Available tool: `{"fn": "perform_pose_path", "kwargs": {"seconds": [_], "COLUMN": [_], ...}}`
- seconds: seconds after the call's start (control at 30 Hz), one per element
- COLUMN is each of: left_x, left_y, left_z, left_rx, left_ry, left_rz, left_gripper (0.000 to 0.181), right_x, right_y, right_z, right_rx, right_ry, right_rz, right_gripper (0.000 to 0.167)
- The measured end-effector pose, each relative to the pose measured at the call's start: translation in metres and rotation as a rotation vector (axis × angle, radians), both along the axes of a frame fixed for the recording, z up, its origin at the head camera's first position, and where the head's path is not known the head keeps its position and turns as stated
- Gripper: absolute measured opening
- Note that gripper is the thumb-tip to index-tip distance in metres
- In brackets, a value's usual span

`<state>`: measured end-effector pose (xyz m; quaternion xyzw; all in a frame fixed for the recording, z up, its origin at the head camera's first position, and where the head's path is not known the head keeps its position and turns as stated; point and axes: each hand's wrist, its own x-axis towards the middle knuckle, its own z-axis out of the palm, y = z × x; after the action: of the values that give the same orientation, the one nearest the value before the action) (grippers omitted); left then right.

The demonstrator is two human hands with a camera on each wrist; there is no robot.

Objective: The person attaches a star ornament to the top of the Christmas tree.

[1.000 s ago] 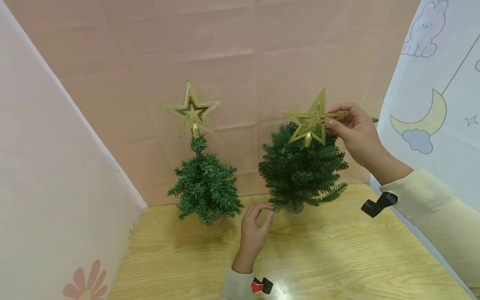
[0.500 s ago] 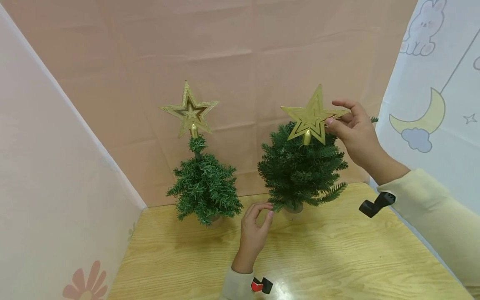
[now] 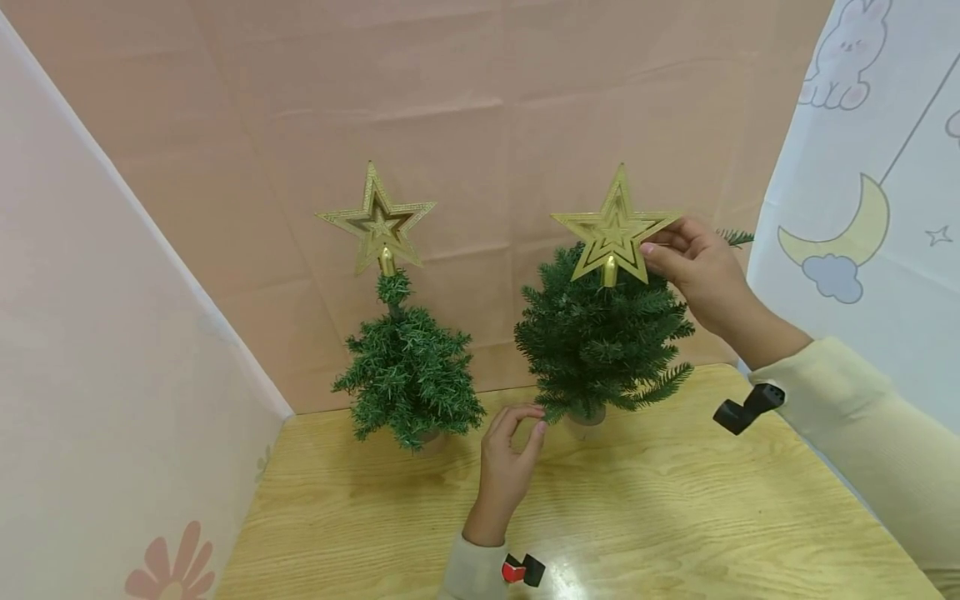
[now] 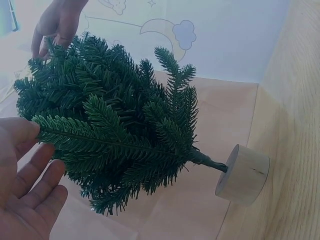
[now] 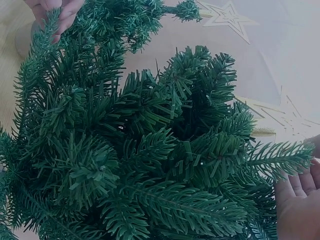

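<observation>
In the head view, my right hand [image 3: 699, 265] pinches the right point of a gold star tree topper [image 3: 615, 229]. That star stands upright at the top of the right-hand artificial Christmas tree [image 3: 607, 346], its base hidden partly by branches. My left hand [image 3: 507, 462] is low at this tree's left side. Its thumb and forefinger pinch a branch tip [image 4: 50, 125] in the left wrist view, with the other fingers loosely bent. The right wrist view is filled by the tree's needles [image 5: 150, 165], and the right fingers [image 5: 300, 187] show at its edge.
A smaller green tree [image 3: 412, 375] stands to the left, topped by another gold star [image 3: 378, 221]. Both trees stand on a wooden table [image 3: 360, 533] against a pink cloth backdrop [image 3: 465, 167]. A printed white sheet [image 3: 840, 192] hangs at the right.
The right-hand star has turned to face forward and shifted slightly left. My right hand has moved left with it, and its raised forefinger has come down. My left hand has stayed put.
</observation>
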<state>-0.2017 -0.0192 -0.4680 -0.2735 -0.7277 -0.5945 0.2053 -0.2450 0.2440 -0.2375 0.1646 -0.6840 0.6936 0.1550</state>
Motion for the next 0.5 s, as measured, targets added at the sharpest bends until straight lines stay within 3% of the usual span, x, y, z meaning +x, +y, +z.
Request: {"fn": "perform_pose_path", "kwargs": {"seconds": [0.5], "left_x": [0.0019], "left_y": [-0.0003], "left_z": [-0.0001], "left_rx": [0.003], "left_ry": [-0.008], "left_rz": [-0.011], "left_gripper": [0.018], "right_x": [-0.0014], "right_y": [-0.0037], "right_z": [-0.0030], "right_rx": [0.049], "right_ry": [-0.015], "right_rz": [-0.024], "right_gripper": [0.020]}}
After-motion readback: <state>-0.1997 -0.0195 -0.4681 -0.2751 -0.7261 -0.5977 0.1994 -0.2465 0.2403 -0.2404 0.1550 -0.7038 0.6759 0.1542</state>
